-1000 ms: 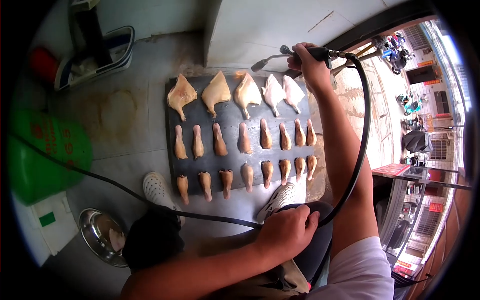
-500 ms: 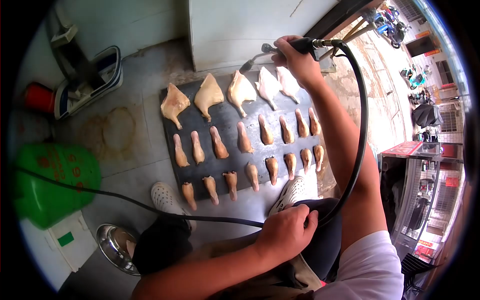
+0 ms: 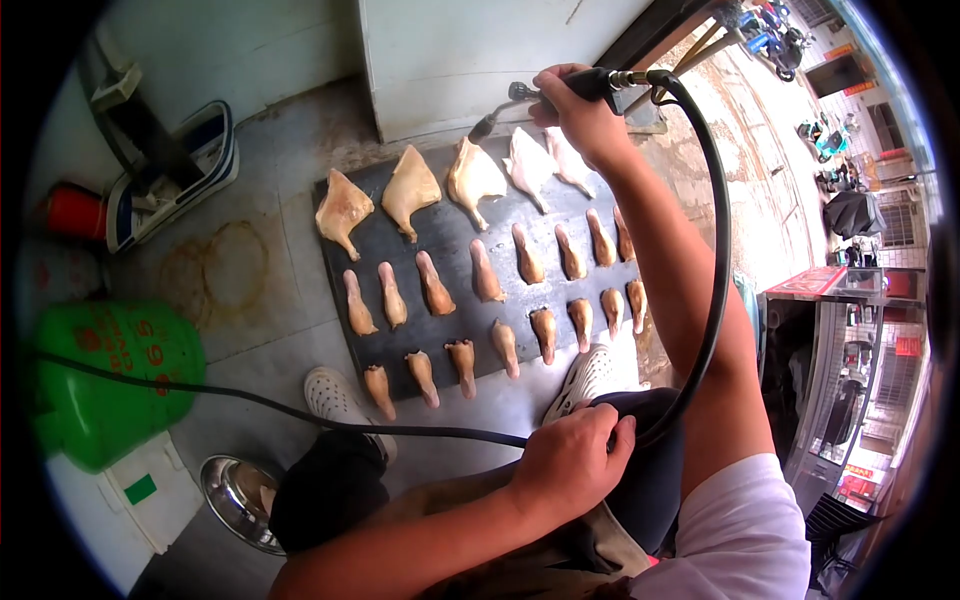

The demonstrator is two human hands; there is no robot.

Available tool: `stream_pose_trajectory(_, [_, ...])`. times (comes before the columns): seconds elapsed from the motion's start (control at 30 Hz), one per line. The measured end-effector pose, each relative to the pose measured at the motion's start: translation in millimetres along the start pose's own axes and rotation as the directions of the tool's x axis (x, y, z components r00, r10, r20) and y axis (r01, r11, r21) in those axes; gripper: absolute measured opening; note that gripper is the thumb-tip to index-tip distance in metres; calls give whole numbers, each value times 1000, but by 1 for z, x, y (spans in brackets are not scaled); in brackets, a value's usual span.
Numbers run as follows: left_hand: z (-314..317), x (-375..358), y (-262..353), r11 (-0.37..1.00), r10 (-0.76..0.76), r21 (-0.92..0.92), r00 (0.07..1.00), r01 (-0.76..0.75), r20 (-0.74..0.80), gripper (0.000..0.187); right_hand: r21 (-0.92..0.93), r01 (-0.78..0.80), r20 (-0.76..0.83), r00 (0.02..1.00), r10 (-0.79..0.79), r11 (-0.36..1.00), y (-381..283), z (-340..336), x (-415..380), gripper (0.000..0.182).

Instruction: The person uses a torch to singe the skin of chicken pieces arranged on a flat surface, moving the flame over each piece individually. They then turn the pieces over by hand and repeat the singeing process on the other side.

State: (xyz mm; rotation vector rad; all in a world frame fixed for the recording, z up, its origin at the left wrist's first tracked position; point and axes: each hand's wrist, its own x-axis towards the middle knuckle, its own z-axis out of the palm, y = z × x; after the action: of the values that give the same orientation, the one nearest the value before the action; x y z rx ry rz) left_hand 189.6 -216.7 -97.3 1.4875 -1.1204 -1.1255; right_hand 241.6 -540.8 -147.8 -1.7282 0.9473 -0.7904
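My right hand (image 3: 580, 108) is wrapped round the black handle of a gas torch (image 3: 590, 88), its nozzle pointing down-left just above the middle leg quarter (image 3: 476, 183). A black hose (image 3: 716, 250) runs from the handle down to my left hand (image 3: 574, 460), which is closed round it near my lap. On a dark slab (image 3: 455, 335) lie a back row of pale leg quarters and two rows of drumsticks (image 3: 434, 283), several of them browned. No flame can be made out.
A green gas cylinder (image 3: 125, 370) stands at the left, with a metal bowl (image 3: 240, 500) nearer me. My shoes (image 3: 335, 400) are at the slab's near edge. A red bucket (image 3: 75, 212) is at far left, a glass cabinet (image 3: 835, 380) at right.
The torch and my right hand have shifted slightly left, with the nozzle still by the middle leg quarter. The whole view has moved a little. My left hand keeps its grip on the hose.
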Motion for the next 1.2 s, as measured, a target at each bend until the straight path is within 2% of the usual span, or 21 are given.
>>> stream_pose_trajectory(0.17, [-3, 1, 2, 999, -30, -26, 1000, 30, 7, 31, 76, -13, -108, 994, 21, 997, 4, -1, 4, 22])
stream_pose_trajectory(0.3, [-5, 1, 3, 998, -47, -39, 999, 48, 17, 30, 21, -76, -88, 993, 78, 997, 6, -10, 2, 26])
stream_pose_trajectory(0.5, [-3, 0, 2, 998, -54, -35, 998, 55, 31, 31, 141, -68, -106, 991, 83, 988, 18, -17, 4, 23])
stream_pose_trajectory(0.73, [-2, 0, 3, 998, -48, -29, 998, 49, 32, 30, 140, -52, -99, 993, 66, 989, 7, -13, 2, 22])
stream_pose_trajectory(0.97, [0, -3, 3, 999, -42, -25, 999, 43, 34, 30, 164, -79, -193, 975, 110, 983, 16, -23, -9, 21])
stream_pose_trajectory(1.1, [1, -5, 3, 999, -42, -24, 998, 43, 49, 29, 61, -143, -173, 973, 152, 988, 20, -33, -20, 24])
stream_pose_trajectory(1.2, [2, -8, 3, 999, -42, -13, 997, 43, 61, 29, 86, -138, -191, 970, 152, 987, 22, -36, -26, 26])
